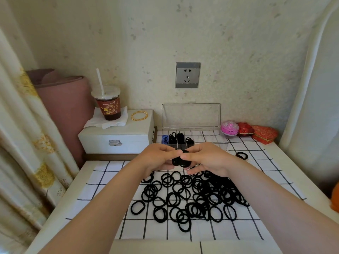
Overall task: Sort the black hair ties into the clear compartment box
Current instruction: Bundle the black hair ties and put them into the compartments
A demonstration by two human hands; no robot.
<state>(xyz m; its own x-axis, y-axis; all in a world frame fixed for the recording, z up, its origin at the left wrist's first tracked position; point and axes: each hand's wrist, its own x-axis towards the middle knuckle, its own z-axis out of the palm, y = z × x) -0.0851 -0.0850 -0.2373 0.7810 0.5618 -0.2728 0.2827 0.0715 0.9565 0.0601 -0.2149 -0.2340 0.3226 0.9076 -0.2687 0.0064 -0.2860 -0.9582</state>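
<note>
The left hand (157,157) and right hand (208,158) meet above the surface (64,202), both pinching a small bunch (180,161) of black ties between their fingertips. Just below them a loose pile (192,197) lies on the checked cloth (102,176). Beyond the hands stands the open box (190,116), its left compartments holding ties. A stray tie (241,155) lies to the right.

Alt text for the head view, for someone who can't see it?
The left hand and right hand together hold a bunch of black hair ties above a loose pile on a checked cloth. Behind, the clear compartment box stands open, leftmost compartments filled.
</note>
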